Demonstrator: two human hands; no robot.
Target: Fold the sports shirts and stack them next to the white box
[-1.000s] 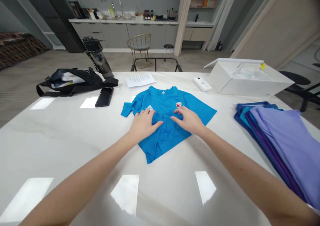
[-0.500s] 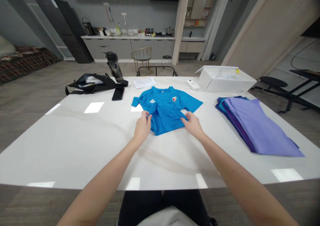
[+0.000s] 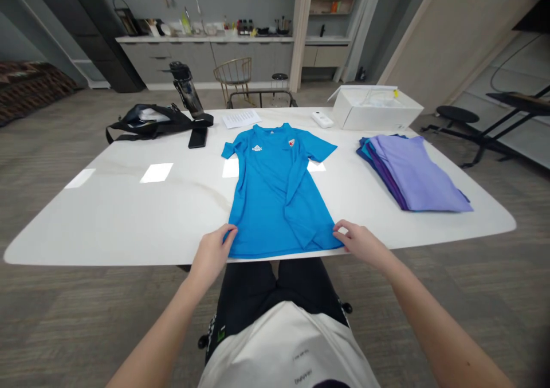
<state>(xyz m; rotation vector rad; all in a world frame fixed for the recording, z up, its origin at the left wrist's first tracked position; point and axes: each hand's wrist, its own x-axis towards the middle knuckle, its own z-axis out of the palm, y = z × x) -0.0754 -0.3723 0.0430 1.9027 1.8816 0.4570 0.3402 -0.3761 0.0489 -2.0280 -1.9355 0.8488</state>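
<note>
A bright blue T-shirt lies face up and stretched out lengthwise on the white table, its collar far from me and its hem at the near edge. My left hand pinches the hem's left corner. My right hand pinches the hem's right corner. A loose fold runs down the shirt's right side.
A stack of folded purple and blue shirts lies to the right. At the far side sit a white open box, a small white device, a printed sheet, a black phone, a black bag and a dark bottle.
Both hands slid from the shirt's chest to its bunched hem, took hold and pulled it toward me, so the shirt now lies full length. I moved back from the table.
</note>
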